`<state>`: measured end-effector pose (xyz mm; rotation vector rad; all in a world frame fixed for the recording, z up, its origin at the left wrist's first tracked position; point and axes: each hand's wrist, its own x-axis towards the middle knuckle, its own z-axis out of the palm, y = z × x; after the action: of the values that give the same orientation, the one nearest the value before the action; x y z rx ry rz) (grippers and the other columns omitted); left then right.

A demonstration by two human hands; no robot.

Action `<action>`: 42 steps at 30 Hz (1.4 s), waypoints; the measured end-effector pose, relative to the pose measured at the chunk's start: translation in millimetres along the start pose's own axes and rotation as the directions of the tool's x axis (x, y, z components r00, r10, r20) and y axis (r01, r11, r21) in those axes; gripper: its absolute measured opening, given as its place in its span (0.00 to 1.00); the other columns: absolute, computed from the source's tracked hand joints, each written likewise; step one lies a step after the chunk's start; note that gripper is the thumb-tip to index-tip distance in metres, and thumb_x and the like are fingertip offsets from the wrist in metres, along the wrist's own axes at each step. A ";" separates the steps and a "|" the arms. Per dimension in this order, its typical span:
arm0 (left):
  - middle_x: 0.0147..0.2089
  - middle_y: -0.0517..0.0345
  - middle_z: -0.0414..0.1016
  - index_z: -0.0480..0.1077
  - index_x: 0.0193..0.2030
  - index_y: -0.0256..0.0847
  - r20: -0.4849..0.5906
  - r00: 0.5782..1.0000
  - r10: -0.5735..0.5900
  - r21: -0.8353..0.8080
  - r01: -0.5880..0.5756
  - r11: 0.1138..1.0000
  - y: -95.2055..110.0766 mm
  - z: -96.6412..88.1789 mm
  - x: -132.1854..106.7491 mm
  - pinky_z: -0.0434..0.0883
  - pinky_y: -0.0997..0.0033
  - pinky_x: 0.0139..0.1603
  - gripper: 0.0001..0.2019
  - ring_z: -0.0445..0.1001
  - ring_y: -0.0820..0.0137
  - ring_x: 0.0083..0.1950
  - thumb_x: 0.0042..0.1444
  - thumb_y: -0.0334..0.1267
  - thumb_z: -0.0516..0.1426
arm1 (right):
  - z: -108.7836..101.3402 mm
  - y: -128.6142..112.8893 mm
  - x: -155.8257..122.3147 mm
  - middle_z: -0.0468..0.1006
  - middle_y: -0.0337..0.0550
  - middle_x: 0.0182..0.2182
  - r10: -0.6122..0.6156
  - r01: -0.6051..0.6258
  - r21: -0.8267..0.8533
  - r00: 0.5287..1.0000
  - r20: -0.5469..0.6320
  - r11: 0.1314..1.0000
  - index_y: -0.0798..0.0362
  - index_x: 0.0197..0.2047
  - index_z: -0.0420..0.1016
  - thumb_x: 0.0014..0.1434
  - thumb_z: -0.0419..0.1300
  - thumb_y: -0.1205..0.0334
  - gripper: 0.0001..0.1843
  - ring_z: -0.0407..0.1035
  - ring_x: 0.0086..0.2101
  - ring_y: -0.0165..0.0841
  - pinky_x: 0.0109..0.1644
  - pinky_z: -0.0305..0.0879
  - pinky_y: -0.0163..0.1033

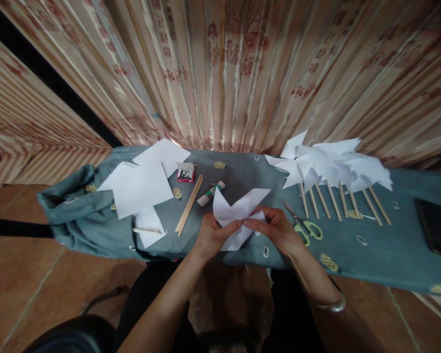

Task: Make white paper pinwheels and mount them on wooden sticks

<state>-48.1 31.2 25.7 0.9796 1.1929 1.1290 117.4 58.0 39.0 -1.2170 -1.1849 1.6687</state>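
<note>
My left hand (213, 235) and my right hand (274, 226) both pinch a cut white paper square (238, 208) whose corners are folded toward its middle, held just above the teal cloth (382, 250) on the table. The fingers of both hands meet at the paper's centre. Green-handled scissors (304, 226) lie right beside my right hand. A glue stick (210, 193) and several wooden sticks (189, 205) lie just behind my left hand.
Several finished white paper pinwheels on sticks (330, 171) lie at the right. White sheets (139, 186) and a pencil (147, 230) sit at the left, a small red box of pins (185, 173) behind. A dark flat object (437, 226) lies far right. Curtain behind.
</note>
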 end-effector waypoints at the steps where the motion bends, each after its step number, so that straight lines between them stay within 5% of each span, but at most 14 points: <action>1: 0.38 0.48 0.82 0.79 0.37 0.33 0.000 1.000 -0.001 0.010 0.001 1.000 0.8 -0.5 -0.9 0.76 0.64 0.40 0.17 0.79 0.60 0.36 0.43 0.44 0.66 | 0.2 1.1 0.2 0.79 0.36 0.23 0.014 -0.014 0.017 1.000 0.012 1.000 0.52 0.27 0.81 0.38 0.73 0.55 0.13 0.69 0.24 0.30 0.31 0.65 0.36; 10: 0.39 0.47 0.82 0.79 0.37 0.34 0.008 1.000 -0.016 0.039 0.015 0.999 4.5 -8.1 -4.9 0.76 0.65 0.41 0.17 0.80 0.60 0.38 0.42 0.44 0.66 | 10.6 8.7 3.7 0.82 0.39 0.26 0.097 -0.105 0.143 0.993 0.061 0.984 0.52 0.30 0.82 0.35 0.75 0.56 0.16 0.74 0.27 0.34 0.37 0.71 0.39; 28: 0.38 0.48 0.82 0.78 0.36 0.35 -0.076 0.996 0.057 0.132 -0.046 0.990 3.1 -18.3 -7.3 0.76 0.62 0.41 0.13 0.80 0.58 0.38 0.45 0.41 0.63 | 30.4 18.5 7.2 0.81 0.39 0.24 0.038 -0.036 0.091 0.999 -0.018 0.995 0.52 0.29 0.81 0.36 0.73 0.54 0.16 0.71 0.25 0.32 0.32 0.66 0.37; 36: 0.41 0.48 0.82 0.78 0.39 0.35 -0.070 0.994 0.080 0.195 -0.065 0.979 1.5 -11.6 -9.1 0.73 0.62 0.46 0.14 0.78 0.58 0.43 0.49 0.43 0.61 | 18.1 16.7 11.2 0.79 0.39 0.23 0.013 -0.007 0.077 0.997 -0.075 0.997 0.55 0.30 0.79 0.37 0.73 0.51 0.19 0.69 0.23 0.30 0.27 0.64 0.34; 40: 0.41 0.47 0.81 0.77 0.41 0.34 -0.115 0.978 0.172 0.243 -0.140 0.960 3.3 -31.3 2.1 0.72 0.65 0.47 0.17 0.77 0.61 0.44 0.57 0.46 0.54 | 3.0 9.4 18.0 0.80 0.39 0.23 -0.001 0.027 0.172 0.988 -0.152 0.985 0.54 0.28 0.78 0.35 0.75 0.53 0.19 0.71 0.24 0.31 0.29 0.66 0.34; 42: 0.41 0.49 0.80 0.76 0.42 0.36 -0.193 0.940 0.280 0.426 -0.177 0.887 4.0 -51.2 11.4 0.72 0.66 0.46 0.16 0.77 0.63 0.42 0.59 0.44 0.52 | -3.3 6.5 20.0 0.81 0.40 0.25 -0.004 0.038 0.206 0.987 -0.163 0.978 0.54 0.29 0.79 0.35 0.75 0.53 0.19 0.72 0.25 0.31 0.31 0.67 0.35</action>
<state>-99.2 42.7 20.9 1.3526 1.5890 1.2456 114.7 75.3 26.9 -1.1781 -0.8970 1.6012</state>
